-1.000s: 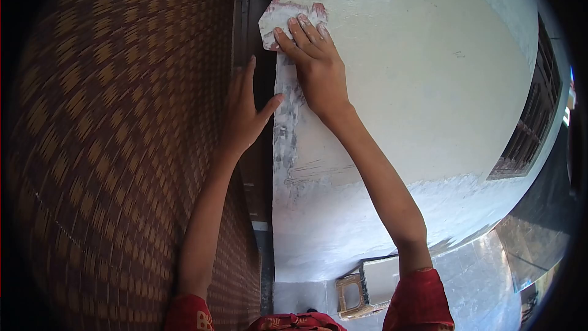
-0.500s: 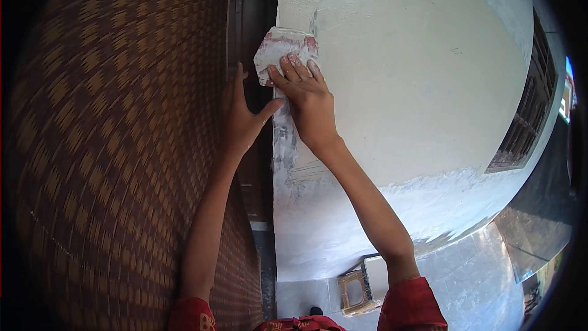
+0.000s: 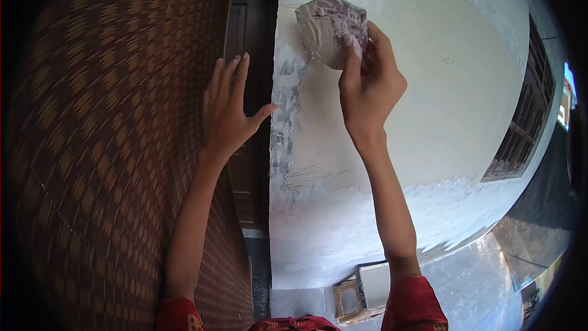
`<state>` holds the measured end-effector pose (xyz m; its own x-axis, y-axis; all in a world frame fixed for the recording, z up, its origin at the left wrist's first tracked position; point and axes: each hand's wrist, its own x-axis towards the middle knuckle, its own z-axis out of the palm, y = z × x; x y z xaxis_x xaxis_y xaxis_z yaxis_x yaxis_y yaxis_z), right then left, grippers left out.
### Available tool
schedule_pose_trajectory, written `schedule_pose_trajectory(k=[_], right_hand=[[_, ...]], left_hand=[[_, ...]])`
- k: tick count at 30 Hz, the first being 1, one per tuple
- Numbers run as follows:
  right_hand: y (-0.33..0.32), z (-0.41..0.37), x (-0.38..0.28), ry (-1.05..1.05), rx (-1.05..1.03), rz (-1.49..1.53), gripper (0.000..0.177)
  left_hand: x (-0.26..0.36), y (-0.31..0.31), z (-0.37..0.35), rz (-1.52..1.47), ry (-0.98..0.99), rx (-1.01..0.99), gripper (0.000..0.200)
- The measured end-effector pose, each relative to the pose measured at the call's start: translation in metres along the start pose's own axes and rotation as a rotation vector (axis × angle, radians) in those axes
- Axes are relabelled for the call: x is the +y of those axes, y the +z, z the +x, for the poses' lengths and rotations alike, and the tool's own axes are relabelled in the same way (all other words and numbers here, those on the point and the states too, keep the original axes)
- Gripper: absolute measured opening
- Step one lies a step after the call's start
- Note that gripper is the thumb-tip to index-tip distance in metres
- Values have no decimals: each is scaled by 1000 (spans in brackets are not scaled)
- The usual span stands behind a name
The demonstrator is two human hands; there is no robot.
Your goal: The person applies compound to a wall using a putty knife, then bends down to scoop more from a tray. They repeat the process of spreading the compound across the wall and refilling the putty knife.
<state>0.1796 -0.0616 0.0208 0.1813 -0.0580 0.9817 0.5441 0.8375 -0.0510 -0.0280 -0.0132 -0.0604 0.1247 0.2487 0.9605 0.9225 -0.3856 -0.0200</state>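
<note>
My right hand grips a flat, angular putty scraper, thumb on the face toward me and fingers behind it. Its face is smeared with grey-white putty over a dark reddish surface. The scraper is tilted in front of the upper part of the pale wall, near its left edge. My left hand holds nothing; its fingers are spread and point upward, with the thumb tip right by the wall's vertical edge. Along that edge runs a rough grey and white patch of putty.
A brown woven bamboo panel rises close on my left. Between it and the wall lies a narrow dark gap with a wooden door. A wooden stool-like frame stands on the tiled floor. A louvred window is at the right.
My right hand has lifted the scraper from the wall's edge, moving it up and right and turning its putty-covered face toward me. The left hand has shifted slightly left, fingers spreading.
</note>
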Motion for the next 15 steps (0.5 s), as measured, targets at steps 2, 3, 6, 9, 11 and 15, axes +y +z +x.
schedule_pose_trajectory(k=[2, 3, 6, 9, 11, 15], right_hand=[[11, 21, 12, 122, -4, 0, 32], [22, 28, 23, 59, 38, 21, 36], [44, 32, 38, -23, 62, 22, 42], [37, 32, 46, 24, 48, -1, 45], [20, 40, 58, 57, 197, -5, 45], [21, 43, 43, 125, 180, 98, 43]], left_hand=[[0, -4, 3, 13, 11, 22, 90], [1, -5, 4, 21, 11, 34, 84], [3, -12, 6, 42, 0, 35, 74], [1, -15, 4, 53, -16, 16, 69], [-3, -16, 4, 54, -26, 19, 68], [-6, -17, 5, 66, -32, 28, 66]])
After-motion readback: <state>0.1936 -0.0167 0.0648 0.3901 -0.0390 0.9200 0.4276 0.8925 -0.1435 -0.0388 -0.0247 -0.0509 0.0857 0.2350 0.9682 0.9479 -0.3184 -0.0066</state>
